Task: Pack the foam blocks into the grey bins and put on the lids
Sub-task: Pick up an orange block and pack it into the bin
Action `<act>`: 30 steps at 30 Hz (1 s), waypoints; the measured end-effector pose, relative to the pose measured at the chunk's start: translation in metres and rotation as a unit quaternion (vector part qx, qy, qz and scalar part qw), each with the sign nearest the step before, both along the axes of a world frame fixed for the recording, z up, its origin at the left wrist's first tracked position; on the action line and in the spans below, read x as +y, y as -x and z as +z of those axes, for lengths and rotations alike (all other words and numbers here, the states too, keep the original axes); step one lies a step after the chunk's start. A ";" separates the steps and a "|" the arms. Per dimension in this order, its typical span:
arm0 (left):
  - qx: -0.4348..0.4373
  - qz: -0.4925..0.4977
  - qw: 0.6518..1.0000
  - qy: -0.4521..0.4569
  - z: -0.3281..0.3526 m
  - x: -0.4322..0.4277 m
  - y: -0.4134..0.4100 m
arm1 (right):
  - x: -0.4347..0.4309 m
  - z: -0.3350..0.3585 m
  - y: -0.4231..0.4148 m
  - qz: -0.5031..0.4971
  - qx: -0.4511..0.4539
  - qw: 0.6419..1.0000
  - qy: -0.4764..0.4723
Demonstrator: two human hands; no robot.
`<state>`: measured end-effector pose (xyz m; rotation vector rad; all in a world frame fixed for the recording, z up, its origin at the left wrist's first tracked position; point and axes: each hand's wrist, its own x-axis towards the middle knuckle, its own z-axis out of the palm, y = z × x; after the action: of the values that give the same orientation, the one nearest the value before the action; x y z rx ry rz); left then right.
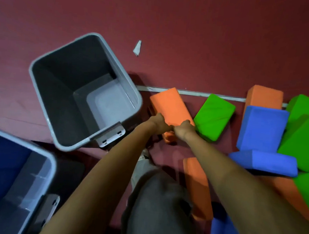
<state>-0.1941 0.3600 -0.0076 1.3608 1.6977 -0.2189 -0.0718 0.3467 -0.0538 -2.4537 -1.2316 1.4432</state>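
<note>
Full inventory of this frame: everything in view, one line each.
empty bin: 1, grey, centre left, no lid on
second bin: 1, grey, bottom left, blue foam inside, no lid on
held orange block: 1, orange, just right of the empty bin
other orange blocks: at least 3, orange, right and lower centre
green blocks: at least 4, green, right side; the nearest lies beside the held orange block
blue blocks: at least 3 loose, blue, right and bottom right
paper scrap: 1, white, on the floor beyond the empty bin
floor strip: 1, pale, behind the blocks
floor: dark red
trousers: grey, bottom centre
left hand: grips the held orange block's near end
right hand: grips the same end
</note>
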 end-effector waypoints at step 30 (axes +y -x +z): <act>-0.181 0.461 0.867 0.048 -0.130 -0.004 -0.040 | -0.024 -0.166 0.015 -0.556 0.391 0.729 0.082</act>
<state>-0.1545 0.3564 -0.1379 0.3604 1.7804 0.4695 -0.0864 0.3223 -0.2195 -1.5890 0.5033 1.7231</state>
